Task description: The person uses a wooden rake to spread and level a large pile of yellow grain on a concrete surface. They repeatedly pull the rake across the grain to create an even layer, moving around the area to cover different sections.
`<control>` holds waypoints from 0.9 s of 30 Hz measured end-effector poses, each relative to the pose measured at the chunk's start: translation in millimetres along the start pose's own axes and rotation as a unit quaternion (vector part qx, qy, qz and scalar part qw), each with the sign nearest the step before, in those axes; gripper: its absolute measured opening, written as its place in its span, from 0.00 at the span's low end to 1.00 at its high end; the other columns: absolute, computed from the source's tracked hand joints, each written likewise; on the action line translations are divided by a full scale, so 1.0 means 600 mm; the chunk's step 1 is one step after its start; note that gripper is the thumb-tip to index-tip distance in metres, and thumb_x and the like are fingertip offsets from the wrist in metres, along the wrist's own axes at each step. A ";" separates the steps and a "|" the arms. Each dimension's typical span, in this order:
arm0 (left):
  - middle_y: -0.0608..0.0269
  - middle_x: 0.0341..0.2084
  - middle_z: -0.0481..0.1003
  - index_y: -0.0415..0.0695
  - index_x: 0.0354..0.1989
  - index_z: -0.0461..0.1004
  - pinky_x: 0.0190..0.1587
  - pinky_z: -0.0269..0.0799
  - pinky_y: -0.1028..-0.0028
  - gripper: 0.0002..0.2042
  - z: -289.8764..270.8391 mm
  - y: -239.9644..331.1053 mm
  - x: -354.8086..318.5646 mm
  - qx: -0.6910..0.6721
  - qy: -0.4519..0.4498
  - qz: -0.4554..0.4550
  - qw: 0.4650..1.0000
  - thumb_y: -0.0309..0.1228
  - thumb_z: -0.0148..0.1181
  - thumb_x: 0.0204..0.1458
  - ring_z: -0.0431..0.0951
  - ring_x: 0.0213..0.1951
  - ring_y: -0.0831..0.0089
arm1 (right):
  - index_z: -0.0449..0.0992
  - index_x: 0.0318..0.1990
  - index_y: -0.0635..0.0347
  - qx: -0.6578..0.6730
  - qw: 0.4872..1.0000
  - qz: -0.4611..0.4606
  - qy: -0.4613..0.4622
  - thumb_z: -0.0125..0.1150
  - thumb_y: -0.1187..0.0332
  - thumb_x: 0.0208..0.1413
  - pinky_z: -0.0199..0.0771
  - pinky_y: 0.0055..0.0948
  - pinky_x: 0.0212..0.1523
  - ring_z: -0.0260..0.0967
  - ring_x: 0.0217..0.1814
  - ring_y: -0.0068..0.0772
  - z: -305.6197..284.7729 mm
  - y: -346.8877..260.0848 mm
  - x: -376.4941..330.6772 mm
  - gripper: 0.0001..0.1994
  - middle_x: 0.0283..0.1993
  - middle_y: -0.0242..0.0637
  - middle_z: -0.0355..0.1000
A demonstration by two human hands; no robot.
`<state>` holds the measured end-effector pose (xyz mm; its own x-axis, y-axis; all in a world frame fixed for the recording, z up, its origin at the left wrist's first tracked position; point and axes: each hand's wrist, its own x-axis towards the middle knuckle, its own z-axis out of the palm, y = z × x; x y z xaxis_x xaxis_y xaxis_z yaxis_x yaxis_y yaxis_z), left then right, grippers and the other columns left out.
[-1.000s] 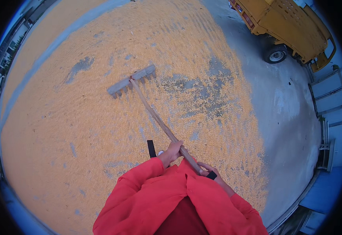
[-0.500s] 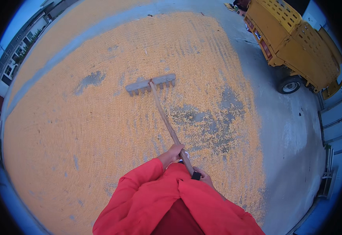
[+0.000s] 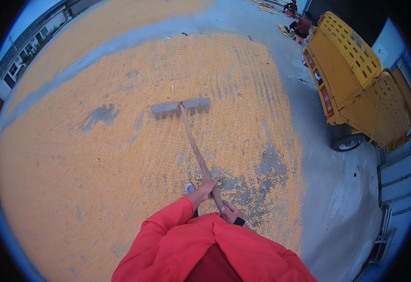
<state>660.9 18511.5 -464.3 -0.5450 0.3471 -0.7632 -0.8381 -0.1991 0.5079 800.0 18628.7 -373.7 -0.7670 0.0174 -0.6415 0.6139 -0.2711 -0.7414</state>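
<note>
A wooden rake [image 3: 195, 152] stretches ahead of me, its long, slightly crooked handle running from my body to a wide head [image 3: 196, 103] with blunt teeth. My left hand [image 3: 207, 189] is wrapped round the lower handle. Closer to my body, my right hand [image 3: 232, 213] grips the handle near its end; a black band circles that wrist. The rake's head rests among yellow corn kernels [image 3: 73, 164] spread in a thin layer over the concrete. Where the teeth meet the ground is too small to make out.
Bare concrete [image 3: 332, 188] runs along the right of the kernels. A yellow truck-like vehicle [image 3: 360, 89] with a perforated side stands there. Two people sit far off at upper right, the nearer person [image 3: 303, 24] beside yellow cobs. My shoe [image 3: 189, 188] shows near the handle.
I have moved forward over the kernels, and a shoe has come into view. The rake's head has gone farther ahead along the ground. Both hands keep their hold; the distant people show more.
</note>
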 end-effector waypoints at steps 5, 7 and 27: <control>0.58 0.23 0.65 0.38 0.38 0.58 0.22 0.73 0.58 0.12 0.028 0.189 0.119 0.003 0.016 0.002 1.000 0.30 0.49 0.49 0.73 0.23 0.60 | 0.59 0.55 0.64 -0.019 1.000 0.005 0.005 0.58 0.64 0.47 0.69 0.22 0.32 0.69 0.29 0.24 0.017 -0.145 0.173 0.28 0.32 0.39 0.71; 0.58 0.23 0.64 0.39 0.38 0.58 0.23 0.72 0.58 0.11 0.039 0.262 0.167 0.005 0.000 -0.001 1.000 0.30 0.49 0.49 0.71 0.24 0.63 | 0.59 0.55 0.63 -0.132 0.991 -0.010 0.027 0.59 0.67 0.46 0.69 0.22 0.32 0.68 0.31 0.22 0.019 -0.199 0.242 0.28 0.35 0.38 0.70; 0.49 0.35 0.68 0.40 0.42 0.60 0.34 0.74 0.62 0.15 0.088 0.905 0.611 -0.033 -0.079 0.014 0.996 0.39 0.43 0.54 0.74 0.33 0.57 | 0.56 0.57 0.65 -0.142 0.988 0.007 -0.067 0.57 0.70 0.47 0.65 0.18 0.26 0.65 0.27 0.20 -0.010 -0.790 0.866 0.28 0.31 0.37 0.69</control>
<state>7.0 18579.4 -447.3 -0.5617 0.4796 -0.6742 -0.8254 -0.2688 0.4964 111.4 18772.0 -356.6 -0.7639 -0.1163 -0.6348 0.6382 0.0098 -0.7698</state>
